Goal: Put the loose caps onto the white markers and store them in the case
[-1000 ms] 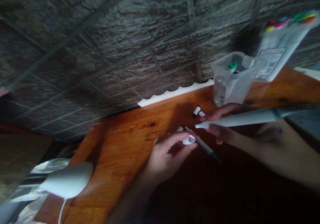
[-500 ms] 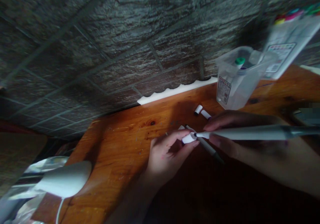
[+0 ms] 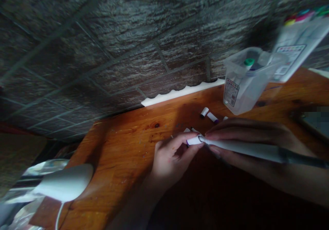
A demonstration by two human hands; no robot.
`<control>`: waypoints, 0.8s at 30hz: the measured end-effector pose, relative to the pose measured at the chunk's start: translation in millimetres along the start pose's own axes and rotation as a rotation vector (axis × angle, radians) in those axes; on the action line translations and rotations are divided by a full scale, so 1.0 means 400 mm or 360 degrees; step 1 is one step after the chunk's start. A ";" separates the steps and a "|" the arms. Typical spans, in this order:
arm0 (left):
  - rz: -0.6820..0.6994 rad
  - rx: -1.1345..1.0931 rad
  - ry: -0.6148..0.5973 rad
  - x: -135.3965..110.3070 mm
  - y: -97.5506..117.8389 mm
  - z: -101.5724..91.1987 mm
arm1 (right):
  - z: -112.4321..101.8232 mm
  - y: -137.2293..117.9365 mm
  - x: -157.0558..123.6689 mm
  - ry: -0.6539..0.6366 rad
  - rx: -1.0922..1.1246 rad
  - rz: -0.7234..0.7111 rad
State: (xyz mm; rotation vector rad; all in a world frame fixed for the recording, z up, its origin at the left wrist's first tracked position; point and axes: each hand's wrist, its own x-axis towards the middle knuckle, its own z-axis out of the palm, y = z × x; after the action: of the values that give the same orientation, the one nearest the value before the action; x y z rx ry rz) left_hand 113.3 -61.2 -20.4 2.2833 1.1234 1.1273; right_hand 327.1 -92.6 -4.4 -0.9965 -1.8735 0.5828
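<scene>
Between the thumb and index finger of my left hand point(image 3: 171, 156) is a white marker cap point(image 3: 194, 140) with a purple end. My right hand point(image 3: 246, 139) grips a long white marker point(image 3: 246, 149) with a dark grey far end, its tip at the mouth of the cap. How deep the tip sits inside cannot be made out. Two loose caps, one with a black end point(image 3: 204, 112) and one with a purple end point(image 3: 212, 117), lie on the wooden table beyond my hands. Another slim marker lies under my fingers, mostly hidden.
A clear plastic container point(image 3: 241, 82) with a green-ended marker stands at the back right. Behind it leans a case full of coloured markers point(image 3: 295, 48). A dark stone-patterned wall borders the table point(image 3: 123, 137). At the left edge sits a white rounded device point(image 3: 69, 182) with a cable.
My right hand has brought the marker forward and tilted it, so its tip now meets the cap's mouth. The left hand has stayed nearly still.
</scene>
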 end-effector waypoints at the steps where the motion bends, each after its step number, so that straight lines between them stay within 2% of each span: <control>1: -0.0019 -0.0020 -0.0001 0.001 0.000 0.001 | -0.003 0.000 0.001 0.0014 -0.0006 -0.0008; 5: -0.0084 -0.0193 0.0025 0.002 0.005 -0.002 | -0.036 0.017 0.009 0.0222 -0.0249 -0.0028; 9: -0.0097 -0.0276 0.0048 0.002 0.012 -0.009 | -0.068 0.038 0.019 0.0412 -0.0420 0.0110; 16: -0.0174 -0.0296 0.0055 0.000 0.003 -0.006 | -0.034 0.017 0.014 0.0269 -0.0189 0.0112; 21: -0.0153 -0.0354 0.0056 0.000 0.007 -0.005 | -0.025 0.015 0.014 0.0328 -0.0138 0.0193; 24: -0.0246 -0.0432 0.0024 0.004 0.009 -0.004 | -0.036 0.017 0.017 0.0421 -0.0085 0.0224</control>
State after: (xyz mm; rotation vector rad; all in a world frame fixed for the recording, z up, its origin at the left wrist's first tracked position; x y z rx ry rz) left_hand 114.5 -62.3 -16.4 1.9512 1.0603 1.1594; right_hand 340.7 -83.2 1.0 -1.1872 -1.6015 0.4599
